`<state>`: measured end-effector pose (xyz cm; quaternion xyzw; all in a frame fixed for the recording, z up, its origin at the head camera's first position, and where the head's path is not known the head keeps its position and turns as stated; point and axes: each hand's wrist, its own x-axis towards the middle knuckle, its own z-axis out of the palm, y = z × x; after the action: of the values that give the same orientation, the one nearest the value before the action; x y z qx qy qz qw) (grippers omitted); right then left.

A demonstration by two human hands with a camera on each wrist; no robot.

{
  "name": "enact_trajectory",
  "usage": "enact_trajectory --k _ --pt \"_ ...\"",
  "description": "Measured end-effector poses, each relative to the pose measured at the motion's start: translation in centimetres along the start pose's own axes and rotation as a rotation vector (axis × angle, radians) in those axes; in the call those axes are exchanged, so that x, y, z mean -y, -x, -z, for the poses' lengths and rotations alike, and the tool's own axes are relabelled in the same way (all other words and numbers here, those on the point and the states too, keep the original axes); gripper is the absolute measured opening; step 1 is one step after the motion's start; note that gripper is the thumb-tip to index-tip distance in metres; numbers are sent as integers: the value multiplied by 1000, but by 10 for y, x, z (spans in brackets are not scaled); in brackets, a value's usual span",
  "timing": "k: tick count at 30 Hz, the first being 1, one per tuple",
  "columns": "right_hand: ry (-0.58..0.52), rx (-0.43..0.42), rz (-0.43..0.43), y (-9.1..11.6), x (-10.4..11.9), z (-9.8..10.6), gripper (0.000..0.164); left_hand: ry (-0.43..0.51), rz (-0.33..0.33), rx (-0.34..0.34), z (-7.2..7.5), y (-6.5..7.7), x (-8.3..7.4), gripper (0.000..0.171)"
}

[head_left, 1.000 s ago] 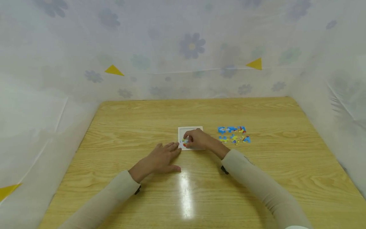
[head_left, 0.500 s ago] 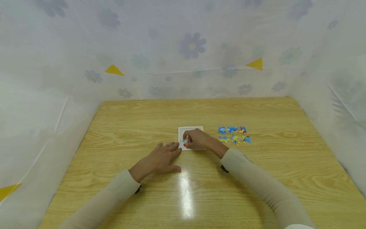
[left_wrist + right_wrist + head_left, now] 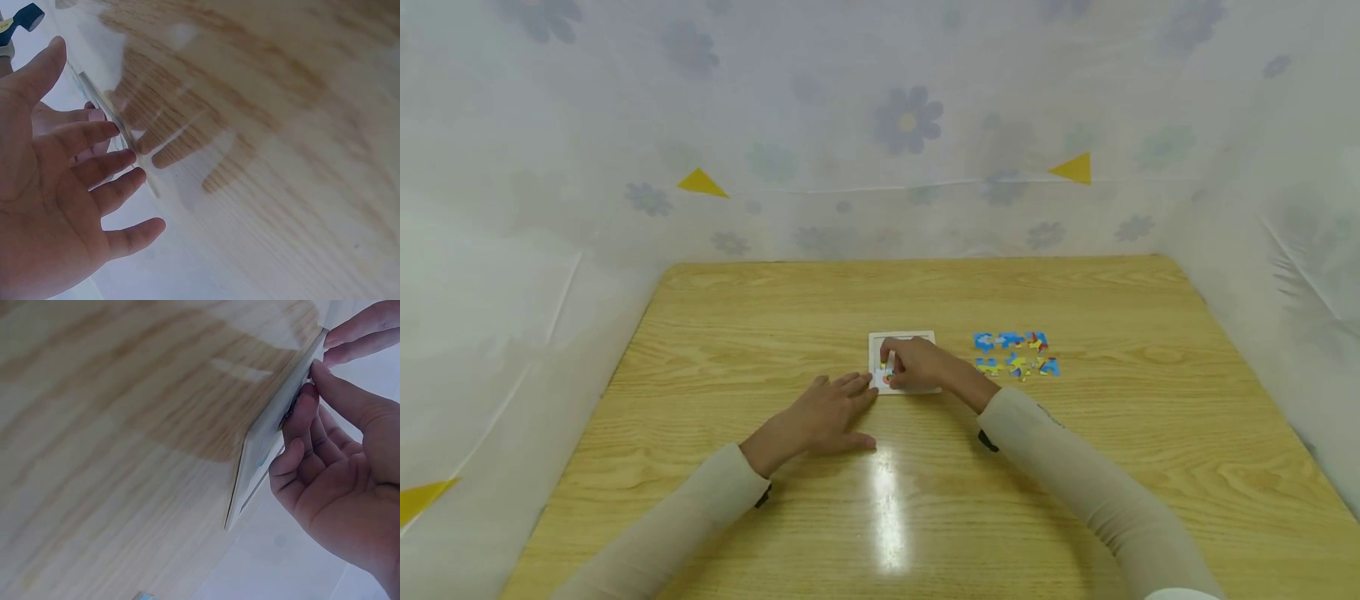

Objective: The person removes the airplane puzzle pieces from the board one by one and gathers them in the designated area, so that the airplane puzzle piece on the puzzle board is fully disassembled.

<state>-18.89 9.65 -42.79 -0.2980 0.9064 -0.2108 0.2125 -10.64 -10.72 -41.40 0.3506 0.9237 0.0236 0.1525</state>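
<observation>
In the head view a small white puzzle tray (image 3: 904, 334) lies near the table's middle. My left hand (image 3: 827, 414) lies flat beside it, fingers spread, fingertips at the tray's left edge. In the left wrist view the fingers (image 3: 119, 190) of that hand are straight and touch the tray's rim (image 3: 100, 99). My right hand (image 3: 917, 364) is over the tray and pinches a small coloured jigsaw piece (image 3: 889, 377) between thumb and curled fingers, at the tray's lower left. The right wrist view shows the thumb (image 3: 350, 397) close to the tray surface; the hand mostly hides the piece.
Several loose blue, yellow and red jigsaw pieces (image 3: 1015, 342) lie in two rows right of the tray. The wooden table (image 3: 775, 317) is enclosed by pale flowered curtains (image 3: 820, 125) at the back and sides.
The jigsaw piece under the right fingers looks slightly turned. Both hands and the tray stay almost where they were.
</observation>
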Motion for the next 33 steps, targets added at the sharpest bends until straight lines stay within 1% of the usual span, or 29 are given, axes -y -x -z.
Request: enact_trajectory --k 5,9,12,16,18,23,27,33 --pt "-23 -12 30 0 0 0 24 3 5 12 -1 0 0 78" --pt "-8 -53 76 -2 0 -2 20 -16 1 8 -1 0 0 77" --pt "-18 -80 70 -3 0 -3 16 -21 -2 4 0 0 -1 77" --pt "-103 -112 33 -4 1 -5 11 -6 -1 8 0 -1 -1 77" --pt "-141 -132 30 -4 1 -5 10 -5 0 7 0 -1 -1 76" --pt "-155 -148 67 -3 3 -5 9 -12 10 13 1 -1 -2 77" --pt "-158 -155 66 -3 2 -6 8 -17 9 18 2 0 -2 77" --pt "-227 -168 67 -4 1 -5 7 -22 2 7 2 0 -2 76"
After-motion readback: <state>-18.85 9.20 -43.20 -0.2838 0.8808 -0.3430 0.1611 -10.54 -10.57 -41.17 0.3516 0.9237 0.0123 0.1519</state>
